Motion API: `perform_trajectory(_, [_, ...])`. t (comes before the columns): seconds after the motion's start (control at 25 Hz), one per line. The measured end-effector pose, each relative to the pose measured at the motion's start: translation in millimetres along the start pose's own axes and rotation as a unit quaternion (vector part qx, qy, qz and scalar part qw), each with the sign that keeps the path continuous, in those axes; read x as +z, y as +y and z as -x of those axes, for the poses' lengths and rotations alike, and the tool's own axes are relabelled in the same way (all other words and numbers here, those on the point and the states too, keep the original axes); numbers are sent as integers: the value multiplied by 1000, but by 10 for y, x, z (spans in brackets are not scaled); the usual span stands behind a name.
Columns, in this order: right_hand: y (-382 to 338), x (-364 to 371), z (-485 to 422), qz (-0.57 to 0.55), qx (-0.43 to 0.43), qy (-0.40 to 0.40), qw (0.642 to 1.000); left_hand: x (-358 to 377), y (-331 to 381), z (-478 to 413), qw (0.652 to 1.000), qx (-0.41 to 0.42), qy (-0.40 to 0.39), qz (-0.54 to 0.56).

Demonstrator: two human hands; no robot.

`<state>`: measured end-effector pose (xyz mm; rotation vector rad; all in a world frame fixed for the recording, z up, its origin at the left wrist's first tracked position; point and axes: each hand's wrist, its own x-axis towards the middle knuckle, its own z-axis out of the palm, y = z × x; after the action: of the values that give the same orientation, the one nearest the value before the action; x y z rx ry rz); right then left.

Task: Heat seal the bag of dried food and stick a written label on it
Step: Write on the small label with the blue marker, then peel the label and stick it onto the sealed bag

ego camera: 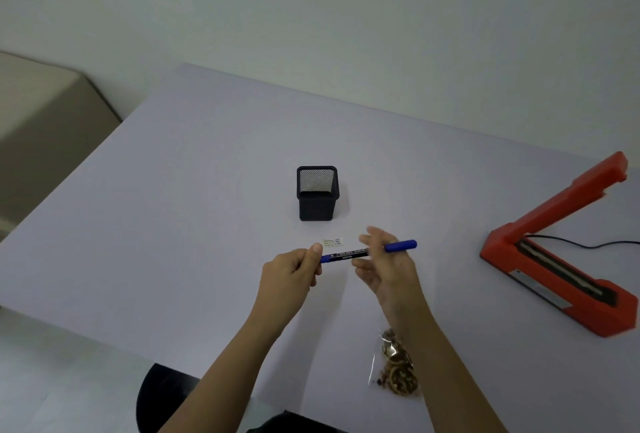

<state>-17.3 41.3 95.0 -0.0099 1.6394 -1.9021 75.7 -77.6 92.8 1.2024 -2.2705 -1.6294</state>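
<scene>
The bench [173,224] carries the heat sealer [554,259], its arm raised, ready for the bag of dried food [398,373] lying by the right forearm. The left hand [291,273] pinches the marker [346,254] by one end, near the label [332,242] — probably for writing. The right hand [384,259] is blurred where it crosses the marker — I cannot tell its grip.

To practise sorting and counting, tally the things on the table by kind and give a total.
Marker pen: 1
Mesh pen pot: 1
Paper label: 1
Bag of dried food: 1
Heat sealer: 1
Total: 5
</scene>
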Motion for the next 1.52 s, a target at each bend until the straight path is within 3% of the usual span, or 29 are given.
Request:
perform_trajectory(0.12, [-176,12,-358,-54,-48,75,995,-63,82,-227,1000,22,-5,-19])
perform_trajectory(0.24, [-339,137,-774,78,-175,72,979,-139,104,-707,992,47,73,-88])
perform_trajectory(0.36, [-429,397,-1123,243,-255,38,935,-108,111,-1155,980,56,132,-139])
perform_trajectory(0.52, [-207,605,-1466,376,-222,-59,898,64,61,-1414,968,91,103,-212])
perform_trajectory(0.64, [-21,605,-1621,465,-231,-100,849,99,-16,-1487,962,117,106,-222])
perform_trajectory(0.8, [123,581,-1731,532,-296,-50,792,133,-58,-1491,958,123,109,-235])
perform_trajectory(0.88, [145,545,-1817,573,-280,-42,769,134,-62,-1485,958,124,108,-236])
perform_trajectory(0.96, [109,508,-1879,568,-241,-77,783,127,-54,-1485,961,119,109,-224])
perform_trajectory(1.04, [84,427,-1885,494,-219,-86,837,106,-49,-1418,971,123,140,-148])
perform_trajectory(1.12, [128,248,-1810,415,-220,-6,883,90,-126,-1264,960,176,208,-55])
perform_trajectory(1.16, [199,117,-1763,398,-218,48,890,109,-220,-1184,949,211,231,-49])
perform_trajectory(1.24, [439,-162,-1627,431,-202,77,876,201,-484,-1061,945,238,208,-81])
perform_trajectory(1.4, [853,-378,-1328,542,-178,-103,815,476,-818,-1113,975,140,39,-169])
perform_trajectory(1.52, [949,-352,-1307,603,-210,-115,761,628,-844,-1162,964,135,27,-229])
